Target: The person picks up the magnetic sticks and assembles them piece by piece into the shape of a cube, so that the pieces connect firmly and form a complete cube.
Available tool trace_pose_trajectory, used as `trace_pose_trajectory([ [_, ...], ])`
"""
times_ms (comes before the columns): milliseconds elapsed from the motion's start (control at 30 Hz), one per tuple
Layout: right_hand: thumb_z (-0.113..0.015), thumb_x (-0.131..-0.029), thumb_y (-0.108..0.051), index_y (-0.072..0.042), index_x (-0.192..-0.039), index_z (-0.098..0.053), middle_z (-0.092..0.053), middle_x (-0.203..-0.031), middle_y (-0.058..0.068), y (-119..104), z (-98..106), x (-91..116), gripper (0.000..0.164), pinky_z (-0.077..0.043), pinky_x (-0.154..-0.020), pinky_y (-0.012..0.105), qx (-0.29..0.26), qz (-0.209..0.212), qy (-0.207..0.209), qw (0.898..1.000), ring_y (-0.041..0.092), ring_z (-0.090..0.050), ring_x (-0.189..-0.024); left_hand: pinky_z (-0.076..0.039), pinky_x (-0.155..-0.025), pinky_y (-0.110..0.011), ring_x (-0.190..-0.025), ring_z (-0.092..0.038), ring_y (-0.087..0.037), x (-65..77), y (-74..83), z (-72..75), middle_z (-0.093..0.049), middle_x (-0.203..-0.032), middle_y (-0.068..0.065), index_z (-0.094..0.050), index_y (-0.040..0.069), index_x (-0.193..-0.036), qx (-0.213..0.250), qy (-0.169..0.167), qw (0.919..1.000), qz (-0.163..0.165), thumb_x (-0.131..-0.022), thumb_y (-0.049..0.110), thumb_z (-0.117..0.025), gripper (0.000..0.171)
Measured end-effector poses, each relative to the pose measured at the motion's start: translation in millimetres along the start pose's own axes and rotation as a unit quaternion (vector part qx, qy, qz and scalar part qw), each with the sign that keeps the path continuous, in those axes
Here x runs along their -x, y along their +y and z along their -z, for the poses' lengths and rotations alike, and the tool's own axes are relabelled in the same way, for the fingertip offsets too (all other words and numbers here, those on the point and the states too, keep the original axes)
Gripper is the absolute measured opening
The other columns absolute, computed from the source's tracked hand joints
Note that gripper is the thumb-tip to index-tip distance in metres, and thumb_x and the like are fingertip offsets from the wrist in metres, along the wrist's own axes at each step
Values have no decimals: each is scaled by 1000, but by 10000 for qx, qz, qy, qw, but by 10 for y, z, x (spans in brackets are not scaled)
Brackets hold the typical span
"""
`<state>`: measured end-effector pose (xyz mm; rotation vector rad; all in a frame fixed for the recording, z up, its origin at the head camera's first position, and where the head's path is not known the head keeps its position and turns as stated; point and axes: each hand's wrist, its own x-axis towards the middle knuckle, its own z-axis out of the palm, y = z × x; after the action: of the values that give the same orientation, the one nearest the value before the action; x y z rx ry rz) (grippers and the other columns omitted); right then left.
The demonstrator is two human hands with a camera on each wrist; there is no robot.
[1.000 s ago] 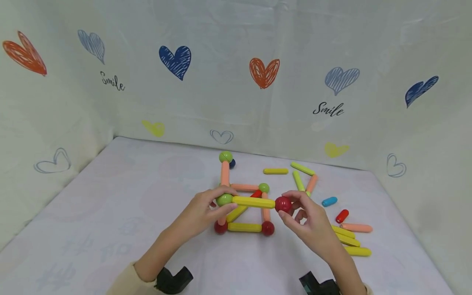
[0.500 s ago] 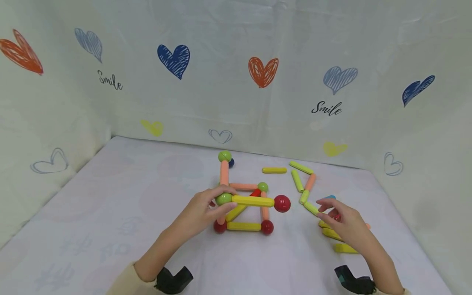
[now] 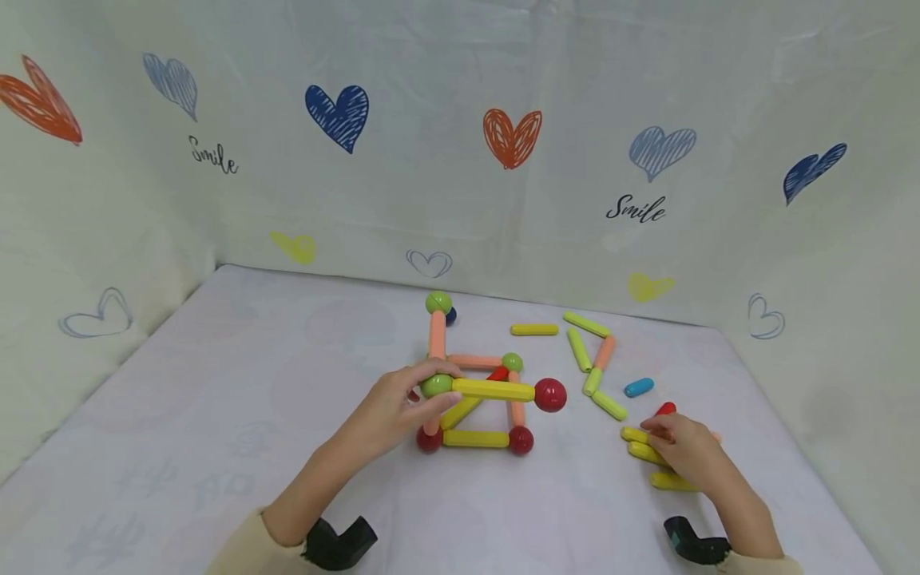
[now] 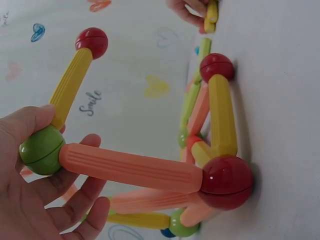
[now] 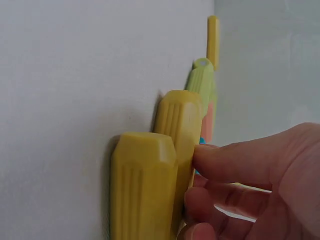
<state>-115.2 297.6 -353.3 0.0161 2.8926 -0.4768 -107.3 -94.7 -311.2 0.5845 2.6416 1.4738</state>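
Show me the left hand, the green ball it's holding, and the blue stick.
Left hand (image 3: 388,406): head view, back of the hand.
Green ball (image 4: 42,151): left wrist view, its visible middle.
Blue stick (image 3: 639,387): head view, middle of its length.

Tally by kind and colour
One left hand, one right hand. In plain sight: three red balls, three green balls, one dark blue ball (any behind the left hand uncounted). Loose: four yellow rods, four light green rods, two salmon rods, one blue rod, one red rod. Printed on the backdrop: eleven hearts, two "Smile" words.
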Motion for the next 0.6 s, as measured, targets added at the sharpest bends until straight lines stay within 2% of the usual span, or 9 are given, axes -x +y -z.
trace_pose_trajectory([
  [167, -62, -87, -9, 5, -114, -60, -62, -101, 17, 22, -33, -69, 30, -50, -78, 45, -39, -44, -230, 9997, 20, -52, -81, -47, -74, -27, -87, -52, -14, 11, -2, 5, -63, -103, 5, -59, 24, -116, -27, -58, 9999, 99, -88, 31, -63, 29],
  [300, -66, -84, -11, 5, -112, -59, -61, -97, 12, 29, -55, -94, 33, -49, -78, 44, -111, -52, -300, 9995, 21, -51, -81, -47, -72, -28, -87, -53, -15, 2, -1, -4, -63, -107, 5, -59, 24, -115, 9, -64, 9999, 116, -88, 32, -63, 29],
  [433, -67, -83, -10, 2, -108, -59, -58, -93, 10, 15, -71, -96, 29, -49, -76, 41, -70, -20, -203, 9998, 21, -50, -80, -47, -71, -26, -85, -53, -14, -1, 1, -7, -62, -109, 4, -59, 25, -115, 21, -59, 9999, 100, -88, 32, -63, 28],
  [600, -65, -85, -10, 2, -107, -55, -56, -94, 13, 5, -85, -89, 28, -47, -74, 40, -171, 234, -13, 9996, 23, -50, -81, -47, -66, -25, -79, -52, -14, 8, 2, -5, -62, -98, 3, -59, 23, -116, 24, -75, 9999, 116, -88, 31, -63, 29],
])
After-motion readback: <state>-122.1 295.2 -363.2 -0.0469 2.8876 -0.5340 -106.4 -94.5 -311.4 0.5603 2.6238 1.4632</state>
